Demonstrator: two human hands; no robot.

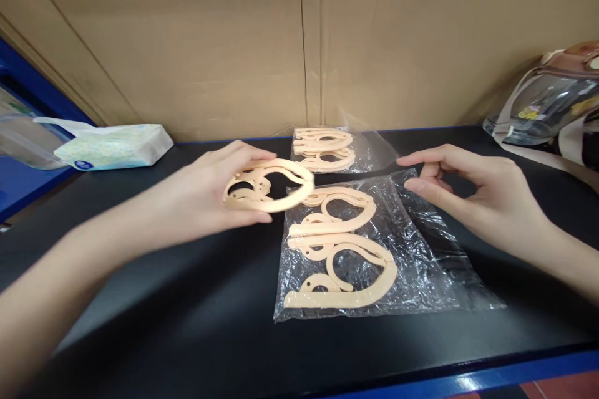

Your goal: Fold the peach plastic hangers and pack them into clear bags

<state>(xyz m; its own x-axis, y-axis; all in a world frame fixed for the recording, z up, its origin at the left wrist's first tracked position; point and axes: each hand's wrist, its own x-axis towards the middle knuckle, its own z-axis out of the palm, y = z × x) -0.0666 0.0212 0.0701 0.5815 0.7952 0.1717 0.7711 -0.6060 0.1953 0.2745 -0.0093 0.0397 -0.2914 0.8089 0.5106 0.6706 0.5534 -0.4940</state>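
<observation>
My left hand (229, 184) grips a beige folding clothes hanger (299, 190), folded up, raised above the table. Below and to its right lies a clear plastic bag (435, 262) with folded hangers of the same kind (346, 299) inside, side by side. My right hand (472, 190) hovers at the bag's upper right edge, thumb and index finger apart and the other fingers curled. Whether its thumb touches the plastic I cannot tell. Behind, a second clear bag (369, 149) contains more beige folded hangers (327, 159).
The black table (187, 336) has a blue front edge and backs onto a brown cardboard wall (210, 43). A tissue pack (126, 146) sits at the back left, beside a clear container (28, 137). At the right stands a clear bottle with a strap (538, 106).
</observation>
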